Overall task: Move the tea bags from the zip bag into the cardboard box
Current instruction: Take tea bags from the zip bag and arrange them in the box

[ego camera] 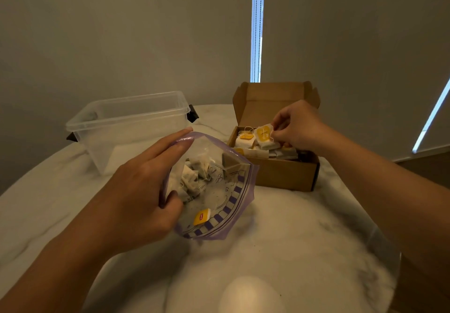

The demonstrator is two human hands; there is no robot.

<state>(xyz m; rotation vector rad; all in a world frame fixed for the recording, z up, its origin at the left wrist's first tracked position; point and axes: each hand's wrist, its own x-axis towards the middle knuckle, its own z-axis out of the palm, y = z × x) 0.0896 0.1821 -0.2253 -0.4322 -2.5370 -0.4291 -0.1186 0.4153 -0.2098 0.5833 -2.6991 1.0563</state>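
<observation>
Left hand (146, 191): one. It grips the mouth of the zip bag (226, 191), fingers laid along the far rim and thumb pressed to the near wall, so the opening gapes.

Clear plastic tub (129, 122): one, lidless, behind the left hand; not part of the job.

Zip bag: one, tilted above the surface (304, 239). Tea bags (194, 176) left inside: a crumpled clump, perhaps four or five, not separable by eye. Yellow tag (201, 216): one, loose near the bottom.

Cardboard box (280, 174): one, lid flap upright, just right of the zip bag. It holds an overlapping layer of at least five tea bags.

Right hand (297, 125): one, fingertips pinched on a single tea bag (264, 137) at the top of the box's pile.

Step, as judged: depositing one bag, transfer probably past halfway. Next move calls for letting go, crossing to the open mouth, and pinching one bag free of the clump without dragging tangled strings along.
</observation>
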